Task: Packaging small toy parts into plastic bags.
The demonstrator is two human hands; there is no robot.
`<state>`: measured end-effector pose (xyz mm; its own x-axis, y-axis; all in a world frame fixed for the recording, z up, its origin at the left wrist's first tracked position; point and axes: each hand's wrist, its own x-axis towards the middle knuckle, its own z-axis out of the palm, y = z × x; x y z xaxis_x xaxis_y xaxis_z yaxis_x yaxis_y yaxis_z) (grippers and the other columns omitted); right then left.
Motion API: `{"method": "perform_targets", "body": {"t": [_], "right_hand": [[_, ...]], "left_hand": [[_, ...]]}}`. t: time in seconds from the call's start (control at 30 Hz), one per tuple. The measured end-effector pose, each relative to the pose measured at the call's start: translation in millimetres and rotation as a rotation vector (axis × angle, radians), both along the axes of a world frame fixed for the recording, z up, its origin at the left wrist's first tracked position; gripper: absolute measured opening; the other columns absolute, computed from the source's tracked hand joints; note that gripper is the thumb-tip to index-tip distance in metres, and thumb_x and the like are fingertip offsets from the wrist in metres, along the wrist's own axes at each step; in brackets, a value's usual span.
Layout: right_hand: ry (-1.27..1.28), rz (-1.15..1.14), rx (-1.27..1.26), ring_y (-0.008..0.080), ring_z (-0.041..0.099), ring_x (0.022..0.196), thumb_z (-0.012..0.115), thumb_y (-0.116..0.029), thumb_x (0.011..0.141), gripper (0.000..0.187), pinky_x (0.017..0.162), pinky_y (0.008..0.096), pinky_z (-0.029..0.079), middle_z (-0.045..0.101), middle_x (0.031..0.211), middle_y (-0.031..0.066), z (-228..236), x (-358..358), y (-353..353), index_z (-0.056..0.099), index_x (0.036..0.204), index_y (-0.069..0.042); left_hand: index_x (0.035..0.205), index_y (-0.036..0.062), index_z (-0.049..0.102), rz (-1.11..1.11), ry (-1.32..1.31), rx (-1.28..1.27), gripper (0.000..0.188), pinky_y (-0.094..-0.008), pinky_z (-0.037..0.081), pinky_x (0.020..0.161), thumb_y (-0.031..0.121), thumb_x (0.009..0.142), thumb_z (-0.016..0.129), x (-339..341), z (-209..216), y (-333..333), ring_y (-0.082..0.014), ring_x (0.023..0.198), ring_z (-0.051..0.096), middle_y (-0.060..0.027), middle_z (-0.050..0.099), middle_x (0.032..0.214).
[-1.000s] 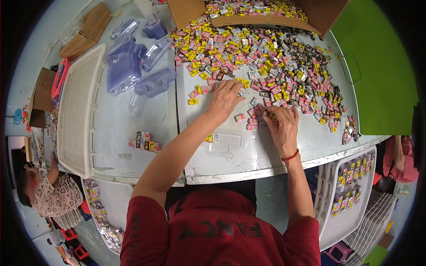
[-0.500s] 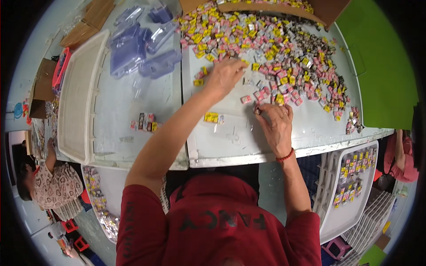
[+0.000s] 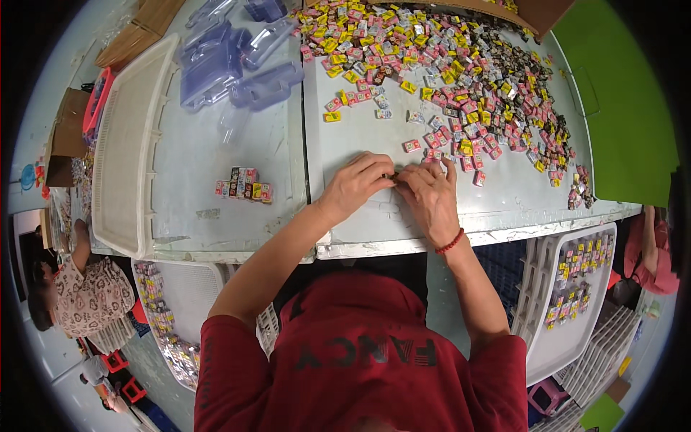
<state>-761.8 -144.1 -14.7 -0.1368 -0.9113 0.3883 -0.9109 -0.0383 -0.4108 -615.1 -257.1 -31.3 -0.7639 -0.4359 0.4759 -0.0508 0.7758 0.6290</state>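
Observation:
My left hand (image 3: 358, 187) and my right hand (image 3: 430, 200) meet low over the table near its front edge, fingertips closed and almost touching. Between them shows a small dark box (image 3: 393, 177), mostly covered by the fingers; both hands pinch it. Beyond the hands spreads a large heap of tiny boxes (image 3: 461, 90) in pink, yellow, brown and white. Several loose pink boxes (image 3: 411, 146) lie just past my right hand. A short cluster of the same boxes (image 3: 245, 185) sits to the left, across the table seam.
Clear bluish plastic trays (image 3: 212, 75) are piled at the far left, beside a long white crate (image 3: 133, 151). A cardboard box (image 3: 529, 16) stands behind the heap. Filled trays (image 3: 568, 288) flank me below table height. Co-workers sit at left (image 3: 86, 295) and right (image 3: 651, 252).
My left hand has come back from the heap toward my right hand, and the two now meet. The yellow boxes that lay near my left forearm no longer show. The cluster at left looks larger.

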Motion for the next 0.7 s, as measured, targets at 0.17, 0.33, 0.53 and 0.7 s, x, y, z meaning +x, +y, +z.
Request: {"method": "perform_targets", "body": {"t": [0.17, 0.33, 0.53, 0.7], "right_hand": [[0.008, -0.005, 0.004, 0.0206, 0.058, 0.095, 0.074, -0.010, 0.073, 0.020, 0.102, 0.0459, 0.032, 0.067, 0.098, 0.0018, -4, 3, 1, 0.068, 0.092, -0.011], [0.062, 0.027, -0.073, 0.0245, 0.055, 0.100, 0.063, -0.010, 0.080, 0.020, 0.099, 0.0495, 0.035, 0.063, 0.103, 0.0041, -7, 6, 4, 0.070, 0.099, -0.008], [0.012, 0.021, -0.017, 0.0243, 0.054, 0.106, 0.069, -0.010, 0.079, 0.026, 0.102, 0.0476, 0.033, 0.063, 0.102, 0.0038, -8, 5, 10, 0.069, 0.105, -0.010], [-0.042, -0.009, -0.079, 0.0241, 0.056, 0.101, 0.070, -0.006, 0.077, 0.023, 0.097, 0.0451, 0.037, 0.064, 0.096, 0.0047, 8, -15, 4, 0.069, 0.100, -0.010]], "left_hand": [[0.089, 0.0008, 0.063, -0.070, 0.038, 0.073, 0.019, -0.0324, 0.051, 0.077, 0.006, 0.075, 0.075, 3, -10, -5, -0.0256, 0.088, 0.063, -0.0079, 0.064, 0.097], [0.092, -0.0007, 0.063, -0.081, 0.097, -0.135, 0.020, -0.0377, 0.051, 0.085, 0.003, 0.074, 0.071, 8, -15, -3, -0.0301, 0.099, 0.062, -0.0092, 0.064, 0.101], [0.100, -0.0017, 0.063, -0.056, -0.040, -0.204, 0.023, -0.0409, 0.049, 0.093, 0.000, 0.077, 0.066, 15, -6, 2, -0.0304, 0.107, 0.060, -0.0130, 0.062, 0.110], [0.100, -0.0022, 0.063, -0.024, 0.006, -0.102, 0.023, -0.0415, 0.050, 0.092, 0.001, 0.077, 0.066, 10, 4, 4, -0.0299, 0.106, 0.060, -0.0131, 0.061, 0.108]]}}
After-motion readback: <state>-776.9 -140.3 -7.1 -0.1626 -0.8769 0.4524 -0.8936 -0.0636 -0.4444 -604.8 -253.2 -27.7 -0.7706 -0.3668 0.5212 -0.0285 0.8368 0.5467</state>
